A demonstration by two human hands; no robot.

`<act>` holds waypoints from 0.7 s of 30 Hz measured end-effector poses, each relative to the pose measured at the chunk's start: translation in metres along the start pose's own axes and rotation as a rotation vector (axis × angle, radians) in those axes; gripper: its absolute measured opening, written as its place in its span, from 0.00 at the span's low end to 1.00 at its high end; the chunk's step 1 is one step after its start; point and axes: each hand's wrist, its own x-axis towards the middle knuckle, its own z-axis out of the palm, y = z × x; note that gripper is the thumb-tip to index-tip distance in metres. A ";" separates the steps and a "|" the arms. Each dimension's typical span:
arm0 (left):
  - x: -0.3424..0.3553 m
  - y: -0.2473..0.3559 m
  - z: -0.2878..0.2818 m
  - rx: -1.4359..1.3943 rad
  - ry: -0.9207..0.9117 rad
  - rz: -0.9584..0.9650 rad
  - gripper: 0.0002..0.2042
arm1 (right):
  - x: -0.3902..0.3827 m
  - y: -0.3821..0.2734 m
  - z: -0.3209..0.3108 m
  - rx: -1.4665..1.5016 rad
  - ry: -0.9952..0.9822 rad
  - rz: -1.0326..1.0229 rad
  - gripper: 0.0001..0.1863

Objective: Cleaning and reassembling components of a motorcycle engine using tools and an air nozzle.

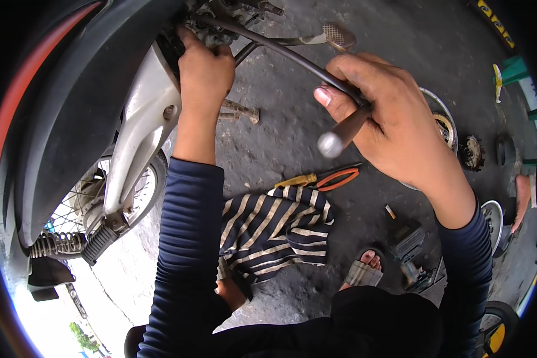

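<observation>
Dark steel is filling the right hand (pixel 394 113), whose fingers and thumb are curling snugly around the handle end of a long wrench (pixel 286 52); its shaft is slanting up and left, its far end resting among the engine parts (pixel 221 37) of a motorcycle (pixel 71 125). Left-hand fingers are reaching into those same parts, the index finger pointing upward; whether that left hand (pixel 206 71) is pinching anything, I cannot tell. Its forearm is rising nearly straight, while the right forearm is angling inward from the lower right. Beyond the wrench, a ribbed foot pedal (pixel 339 37) is jutting out. Below, orange-handled pliers (pixel 338 179) and a yellow-handled screwdriver (pixel 298 181) are lying beside a striped cloth (pixel 274 232); sandalled feet (pixel 370 261) are flanking the cloth.
</observation>
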 end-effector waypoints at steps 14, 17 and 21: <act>0.009 -0.001 0.006 0.178 0.004 -0.048 0.34 | 0.030 -0.029 -0.014 -0.445 -0.339 -0.139 0.12; 0.011 -0.005 0.013 0.173 0.014 0.015 0.34 | 0.029 -0.033 -0.014 -0.818 -0.477 -0.236 0.08; 0.006 0.000 0.016 0.198 -0.053 -0.078 0.38 | 0.027 -0.028 -0.010 -0.541 -0.395 -0.136 0.06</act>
